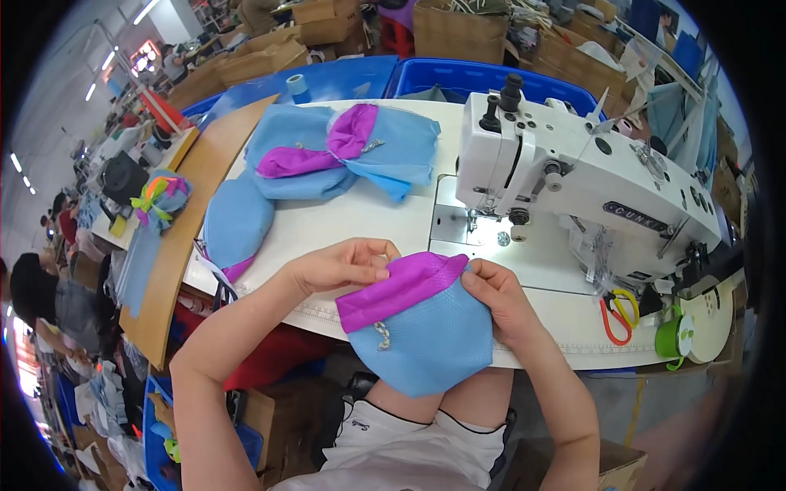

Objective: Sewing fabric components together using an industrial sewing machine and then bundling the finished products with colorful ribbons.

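Observation:
Both of my hands hold a light blue fabric piece [422, 344] with a folded magenta band [393, 290] and a short patterned cord, over the front edge of the white table [311, 221]. My left hand [352, 266] pinches the band's upper edge; my right hand [487, 290] grips the right corner. Just beyond is a white sewing machine [573, 164], its needle area above a metal plate [450, 221]. More blue and magenta pieces [303, 188] lie at the back left of the table, with a rounded blue piece [237, 221] beside them.
Scissors [616, 319] and a green container [671, 335] lie at the right. A tape roll [297, 88], blue bins [499, 74] and cardboard boxes [458, 33] are behind the table. A wooden board [188, 213] runs along the left, beyond which another person [57, 303] works.

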The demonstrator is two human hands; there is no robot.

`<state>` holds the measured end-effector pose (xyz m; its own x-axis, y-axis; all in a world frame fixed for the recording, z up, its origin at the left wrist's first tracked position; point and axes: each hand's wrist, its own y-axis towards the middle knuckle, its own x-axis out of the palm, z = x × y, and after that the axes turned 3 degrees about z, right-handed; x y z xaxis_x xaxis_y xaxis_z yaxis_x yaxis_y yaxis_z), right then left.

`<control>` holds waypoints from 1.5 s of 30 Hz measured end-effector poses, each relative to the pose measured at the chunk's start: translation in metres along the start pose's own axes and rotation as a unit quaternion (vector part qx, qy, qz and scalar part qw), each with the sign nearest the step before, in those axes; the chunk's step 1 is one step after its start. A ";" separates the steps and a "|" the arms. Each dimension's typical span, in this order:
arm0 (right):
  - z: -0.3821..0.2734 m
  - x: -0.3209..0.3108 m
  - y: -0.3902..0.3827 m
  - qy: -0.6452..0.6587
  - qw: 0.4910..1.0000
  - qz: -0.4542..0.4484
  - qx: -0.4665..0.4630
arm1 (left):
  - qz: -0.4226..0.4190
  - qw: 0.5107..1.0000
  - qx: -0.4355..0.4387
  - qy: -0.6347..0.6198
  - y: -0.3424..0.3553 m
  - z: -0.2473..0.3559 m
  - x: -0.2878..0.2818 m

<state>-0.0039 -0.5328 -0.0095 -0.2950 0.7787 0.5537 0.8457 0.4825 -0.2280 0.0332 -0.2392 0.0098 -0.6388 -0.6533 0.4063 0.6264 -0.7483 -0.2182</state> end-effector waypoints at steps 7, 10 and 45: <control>0.006 0.013 -0.006 -0.217 0.966 0.012 -0.138 | 0.054 0.983 -0.136 0.115 0.026 0.024 0.029; 0.005 0.017 -0.008 -0.240 0.957 0.011 -0.165 | 0.026 0.979 -0.176 0.104 0.028 0.034 0.044; 0.015 0.011 0.002 -0.291 0.924 0.190 -0.160 | 0.127 0.946 0.008 0.299 0.065 0.016 0.041</control>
<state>-0.0122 -0.5167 -0.0160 -0.0603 0.9962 -0.0633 0.9981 0.0593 -0.0180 0.0550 -0.3127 0.0266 -0.6031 -0.7629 -0.2329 0.7965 -0.5604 -0.2269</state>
